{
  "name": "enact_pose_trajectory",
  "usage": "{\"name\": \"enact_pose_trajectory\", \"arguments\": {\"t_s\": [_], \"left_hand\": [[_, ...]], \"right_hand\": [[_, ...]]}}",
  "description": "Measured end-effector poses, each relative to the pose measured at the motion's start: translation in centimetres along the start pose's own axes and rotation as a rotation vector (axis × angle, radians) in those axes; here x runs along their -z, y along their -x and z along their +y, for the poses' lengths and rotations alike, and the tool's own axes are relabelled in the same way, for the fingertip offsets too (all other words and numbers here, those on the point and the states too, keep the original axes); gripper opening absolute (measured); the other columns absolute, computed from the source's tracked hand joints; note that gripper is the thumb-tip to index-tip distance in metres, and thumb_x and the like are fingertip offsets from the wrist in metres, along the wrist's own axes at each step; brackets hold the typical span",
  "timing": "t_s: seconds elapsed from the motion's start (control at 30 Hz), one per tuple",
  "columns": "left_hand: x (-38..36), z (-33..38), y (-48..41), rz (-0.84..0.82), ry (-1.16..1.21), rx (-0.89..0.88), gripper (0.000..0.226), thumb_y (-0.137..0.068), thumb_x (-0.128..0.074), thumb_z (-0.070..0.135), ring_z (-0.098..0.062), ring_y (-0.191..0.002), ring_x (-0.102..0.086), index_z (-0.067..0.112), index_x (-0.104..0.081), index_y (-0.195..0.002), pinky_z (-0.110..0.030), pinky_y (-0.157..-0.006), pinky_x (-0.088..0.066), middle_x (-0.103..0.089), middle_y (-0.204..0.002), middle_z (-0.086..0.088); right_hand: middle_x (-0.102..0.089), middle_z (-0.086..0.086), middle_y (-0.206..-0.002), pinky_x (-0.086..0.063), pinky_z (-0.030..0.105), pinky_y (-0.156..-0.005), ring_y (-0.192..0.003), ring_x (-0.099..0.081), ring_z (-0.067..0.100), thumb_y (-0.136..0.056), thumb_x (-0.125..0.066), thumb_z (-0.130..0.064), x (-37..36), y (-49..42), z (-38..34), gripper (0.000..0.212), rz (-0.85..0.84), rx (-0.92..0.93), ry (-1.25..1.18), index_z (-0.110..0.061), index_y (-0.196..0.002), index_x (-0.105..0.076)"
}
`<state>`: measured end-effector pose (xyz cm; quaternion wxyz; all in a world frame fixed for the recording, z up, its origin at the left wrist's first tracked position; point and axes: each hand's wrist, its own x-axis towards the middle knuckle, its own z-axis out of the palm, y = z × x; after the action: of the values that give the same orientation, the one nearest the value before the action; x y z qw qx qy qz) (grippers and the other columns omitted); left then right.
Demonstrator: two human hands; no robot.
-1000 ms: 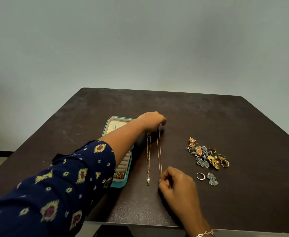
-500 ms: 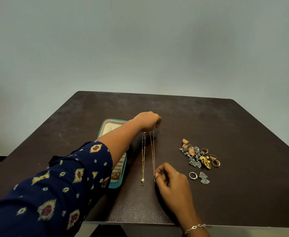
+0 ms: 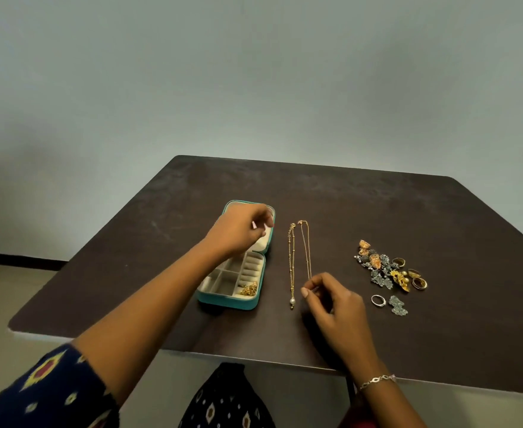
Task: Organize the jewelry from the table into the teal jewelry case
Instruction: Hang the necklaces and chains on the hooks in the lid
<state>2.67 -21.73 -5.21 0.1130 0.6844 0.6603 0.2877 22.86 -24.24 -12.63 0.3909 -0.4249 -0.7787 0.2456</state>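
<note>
The teal jewelry case (image 3: 223,299) lies open left of the table's centre, its cream compartments showing and a gold piece (image 3: 249,288) in the near right one. To the right of the case, a gold chain necklace (image 3: 291,261) with a pearl pendant (image 3: 291,301) is stretched out on the table. My left hand (image 3: 238,231) hovers over the case's lid with loosely curled fingers and holds nothing. My right hand (image 3: 334,307) pinches the near end of the chain between thumb and forefinger.
A pile of earrings and gold rings (image 3: 387,270) sits to the right on the dark table (image 3: 439,335). A silver ring (image 3: 378,300) and a silver earring (image 3: 397,305) lie just in front of it. The table's near edge runs below my hands.
My left hand let go of the chain's far end and moved left over the case. The chain now lies flat on the table. My right hand stays at its near end.
</note>
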Motion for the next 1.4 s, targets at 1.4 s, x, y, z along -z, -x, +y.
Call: {"name": "enact_pose_trajectory", "arguments": {"t_s": [1.4], "left_hand": [[2.1, -2.0, 6.2, -0.116, 0.743, 0.125, 0.009, -0.08, -0.066, 0.004, -0.001, -0.066, -0.061, 0.01, -0.064, -0.086, -0.018, -0.057, -0.046, -0.065, -0.075, 0.002]], "right_hand": [[-0.062, 0.003, -0.076, -0.048, 0.015, -0.055, -0.067, -0.06, 0.008, -0.086, -0.057, -0.002, -0.8, -7.7, -10.0, 0.015, -0.302, -0.151, -0.545, -0.015, -0.082, -0.063]]}}
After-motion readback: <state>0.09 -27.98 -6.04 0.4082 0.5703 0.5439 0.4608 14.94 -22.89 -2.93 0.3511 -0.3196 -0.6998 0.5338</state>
